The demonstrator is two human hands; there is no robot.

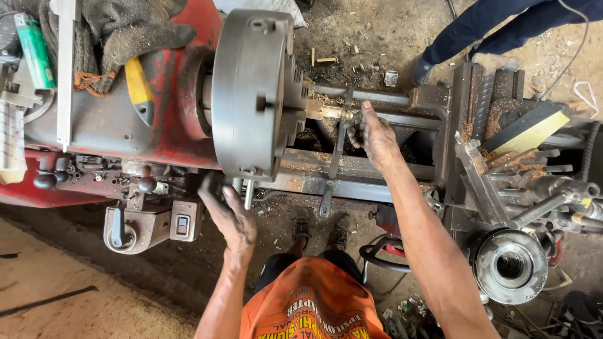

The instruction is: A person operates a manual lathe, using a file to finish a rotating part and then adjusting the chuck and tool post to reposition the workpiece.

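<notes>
I stand at a red lathe with a large grey chuck. A short brass-coloured workpiece sticks out of the chuck jaws. My right hand is closed around a thin dark tool, pinching it at the workpiece's outer end. My left hand reaches under the chuck, its fingers curled on the chuck's lower edge beside a chuck key that hangs from the rim.
The tool post and carriage stand to the right, covered in brass chips. Grey work gloves lie on the headstock near a green lighter. Another person's legs are behind the lathe. A switch box hangs at the front.
</notes>
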